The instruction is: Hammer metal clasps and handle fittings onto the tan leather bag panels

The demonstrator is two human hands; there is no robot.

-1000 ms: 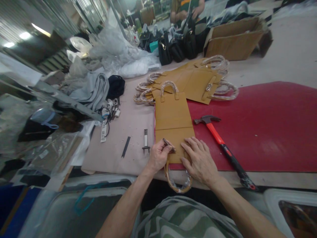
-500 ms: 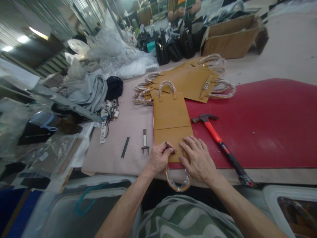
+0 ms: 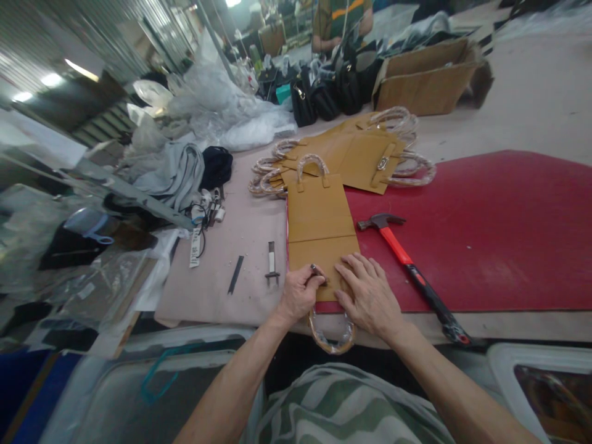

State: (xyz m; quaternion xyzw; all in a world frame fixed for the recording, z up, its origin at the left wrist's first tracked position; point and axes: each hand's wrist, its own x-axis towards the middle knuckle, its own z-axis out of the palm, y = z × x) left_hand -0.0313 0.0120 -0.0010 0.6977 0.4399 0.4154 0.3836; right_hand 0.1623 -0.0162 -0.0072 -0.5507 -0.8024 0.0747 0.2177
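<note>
A tan leather bag panel (image 3: 321,216) lies flat in front of me, with a plastic-wrapped handle at each end; the near handle (image 3: 332,350) hangs past the table edge. My left hand (image 3: 300,293) pinches a small metal punch (image 3: 316,269), its lower end down at the panel's near part. Flat on the panel's right side rests my right hand (image 3: 367,293), fingers stretched out and holding nothing. To the right, a claw hammer (image 3: 409,265) with a red and black grip lies on the red mat.
A red mat (image 3: 490,246) covers the right of the table. Left of the panel lie a two-pronged metal tool (image 3: 272,264) and a dark strip (image 3: 235,274). More tan panels (image 3: 346,151), black bags (image 3: 324,95) and a cardboard box (image 3: 423,80) stand behind; a person (image 3: 345,24) sits beyond.
My view has shifted slightly. Both hands keep their places on the panel, the left still pinching the punch.
</note>
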